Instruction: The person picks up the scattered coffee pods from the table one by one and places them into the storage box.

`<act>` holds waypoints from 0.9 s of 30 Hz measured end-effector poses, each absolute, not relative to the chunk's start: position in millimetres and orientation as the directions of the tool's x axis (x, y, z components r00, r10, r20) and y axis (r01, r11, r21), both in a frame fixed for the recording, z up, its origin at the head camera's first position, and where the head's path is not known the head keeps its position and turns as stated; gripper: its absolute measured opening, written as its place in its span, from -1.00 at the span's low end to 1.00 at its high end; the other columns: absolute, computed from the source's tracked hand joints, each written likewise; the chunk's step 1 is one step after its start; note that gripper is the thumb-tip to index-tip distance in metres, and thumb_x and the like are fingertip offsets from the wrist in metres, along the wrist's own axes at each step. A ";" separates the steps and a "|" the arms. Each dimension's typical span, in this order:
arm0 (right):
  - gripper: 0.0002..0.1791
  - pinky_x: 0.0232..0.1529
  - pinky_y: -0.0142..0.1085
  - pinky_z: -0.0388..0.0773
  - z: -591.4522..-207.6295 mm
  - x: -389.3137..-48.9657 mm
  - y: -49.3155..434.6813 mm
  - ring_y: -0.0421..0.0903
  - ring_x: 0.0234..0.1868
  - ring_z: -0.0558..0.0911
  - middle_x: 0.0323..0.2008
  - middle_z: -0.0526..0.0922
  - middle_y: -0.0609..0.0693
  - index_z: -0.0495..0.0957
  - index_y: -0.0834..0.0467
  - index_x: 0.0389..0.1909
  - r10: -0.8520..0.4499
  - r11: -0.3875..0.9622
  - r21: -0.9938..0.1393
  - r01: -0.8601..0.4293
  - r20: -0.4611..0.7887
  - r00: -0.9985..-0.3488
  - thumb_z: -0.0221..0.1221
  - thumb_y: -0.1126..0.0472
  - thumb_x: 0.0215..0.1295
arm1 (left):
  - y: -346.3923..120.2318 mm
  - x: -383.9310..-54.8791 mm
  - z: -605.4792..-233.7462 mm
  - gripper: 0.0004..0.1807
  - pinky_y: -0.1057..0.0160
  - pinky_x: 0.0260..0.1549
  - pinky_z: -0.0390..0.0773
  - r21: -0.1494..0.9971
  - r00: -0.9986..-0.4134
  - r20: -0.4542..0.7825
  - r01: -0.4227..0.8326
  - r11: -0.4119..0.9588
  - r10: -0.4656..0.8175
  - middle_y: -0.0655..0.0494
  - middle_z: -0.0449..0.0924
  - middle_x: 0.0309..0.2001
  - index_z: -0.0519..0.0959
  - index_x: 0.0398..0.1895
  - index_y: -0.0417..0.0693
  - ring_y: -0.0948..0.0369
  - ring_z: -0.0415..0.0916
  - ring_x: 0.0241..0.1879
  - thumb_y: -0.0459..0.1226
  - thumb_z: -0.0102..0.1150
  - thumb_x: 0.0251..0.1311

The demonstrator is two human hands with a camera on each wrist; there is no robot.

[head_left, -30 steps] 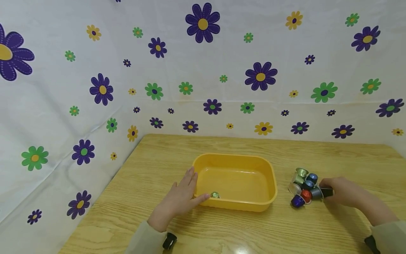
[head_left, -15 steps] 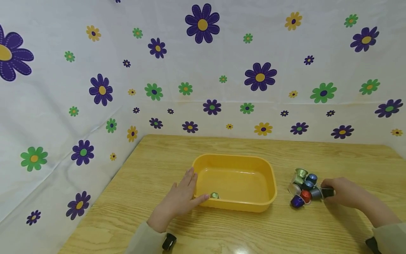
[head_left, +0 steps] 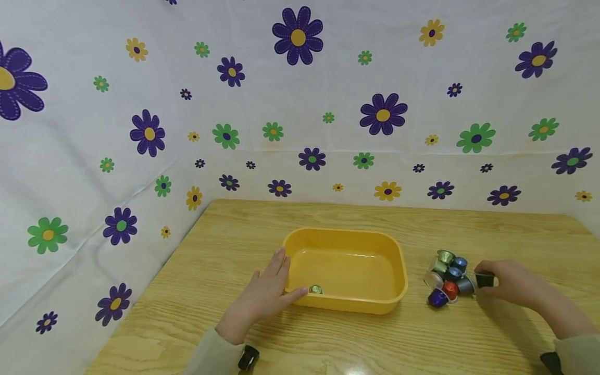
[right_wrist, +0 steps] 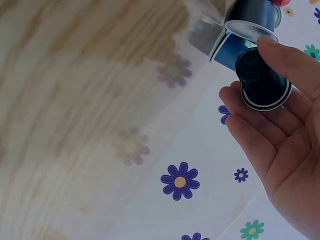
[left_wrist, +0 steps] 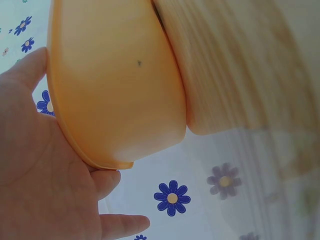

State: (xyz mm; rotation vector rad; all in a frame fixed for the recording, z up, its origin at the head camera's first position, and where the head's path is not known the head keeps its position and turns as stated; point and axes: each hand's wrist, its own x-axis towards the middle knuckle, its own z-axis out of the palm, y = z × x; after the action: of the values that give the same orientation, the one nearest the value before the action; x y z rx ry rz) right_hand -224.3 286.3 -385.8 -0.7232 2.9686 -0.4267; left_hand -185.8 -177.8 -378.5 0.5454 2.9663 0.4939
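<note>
My right hand (head_left: 513,284) pinches a black coffee capsule (right_wrist: 260,80) between thumb and fingers, just right of a cluster of capsules. Nearest to it lies a grey capsule (head_left: 466,286). Red (head_left: 450,290), purple (head_left: 438,297), blue (head_left: 453,274) and green capsules (head_left: 446,256) lie packed together beside it. My left hand (head_left: 262,297) rests against the left end of a yellow plastic tub (head_left: 347,303), fingers extended along the rim and thumb on the front rim. Inside the tub, near that thumb, sits one green capsule (head_left: 316,289).
The wooden table (head_left: 375,338) carries the tub in the middle and the capsule cluster to its right, with a strip of wood between them. A white cloth (head_left: 347,73) printed with flowers hangs behind and at the left.
My right hand has drawn slightly right with the black capsule, and a gap shows between it and the grey capsule. The left hand keeps its place on the tub.
</note>
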 end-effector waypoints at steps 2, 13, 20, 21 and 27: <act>-0.67 -0.35 -0.06 0.47 -383.7 -223.4 286.7 0.03 -0.37 0.55 -0.39 0.58 0.07 0.52 0.35 -0.31 -0.451 0.853 -0.287 -0.436 0.017 -0.893 0.32 0.31 -0.15 | -177.7 -185.8 -378.6 -0.05 -0.22 0.08 -0.02 0.328 -0.933 -0.027 0.332 0.885 0.360 -0.13 -0.31 0.36 -0.05 0.32 -0.34 0.03 -0.28 0.32 0.25 -0.25 0.14; -0.60 -0.31 0.00 0.46 -374.9 -214.3 285.6 0.15 -0.30 0.56 -0.32 0.59 0.18 0.50 0.39 -0.22 -0.390 0.861 -0.300 -0.410 0.125 -0.912 0.31 0.23 -0.07 | -178.4 -186.3 -378.8 -0.06 -0.24 0.07 -0.02 0.333 -0.930 -0.023 0.338 0.880 0.366 -0.14 -0.30 0.36 -0.05 0.31 -0.35 0.03 -0.29 0.32 0.24 -0.24 0.15; -0.58 -0.30 0.03 0.46 -373.2 -209.2 284.1 0.21 -0.26 0.56 -0.27 0.58 0.26 0.50 0.39 -0.19 -0.355 0.864 -0.304 -0.402 0.198 -0.914 0.30 0.23 -0.05 | -178.4 -186.3 -378.0 -0.07 -0.24 0.07 -0.02 0.336 -0.931 -0.022 0.337 0.880 0.365 -0.13 -0.31 0.36 -0.05 0.31 -0.35 0.03 -0.30 0.32 0.24 -0.23 0.15; -0.58 -0.30 0.03 0.46 -372.7 -208.7 283.9 0.21 -0.25 0.56 -0.26 0.58 0.27 0.49 0.39 -0.18 -0.351 0.864 -0.308 -0.398 0.199 -0.915 0.30 0.23 -0.05 | -178.3 -186.2 -378.1 -0.07 -0.24 0.08 -0.02 0.335 -0.931 -0.023 0.336 0.880 0.364 -0.13 -0.31 0.36 -0.05 0.31 -0.35 0.03 -0.30 0.32 0.24 -0.23 0.15; -0.55 -0.28 0.06 0.45 -368.9 -205.4 280.4 0.25 -0.21 0.53 -0.22 0.56 0.30 0.48 0.38 -0.13 -0.329 0.863 -0.338 -0.376 0.189 -0.925 0.27 0.18 0.00 | -178.0 -186.0 -378.2 -0.06 -0.23 0.08 -0.01 0.331 -0.932 -0.022 0.334 0.883 0.361 -0.13 -0.30 0.36 -0.04 0.31 -0.35 0.03 -0.28 0.32 0.24 -0.23 0.15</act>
State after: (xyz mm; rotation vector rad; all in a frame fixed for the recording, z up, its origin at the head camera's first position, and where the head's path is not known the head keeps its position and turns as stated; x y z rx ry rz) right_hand -205.4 280.4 -368.9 -0.5984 3.1527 -0.6129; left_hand -186.0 -178.0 -378.2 0.5484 2.9669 0.4996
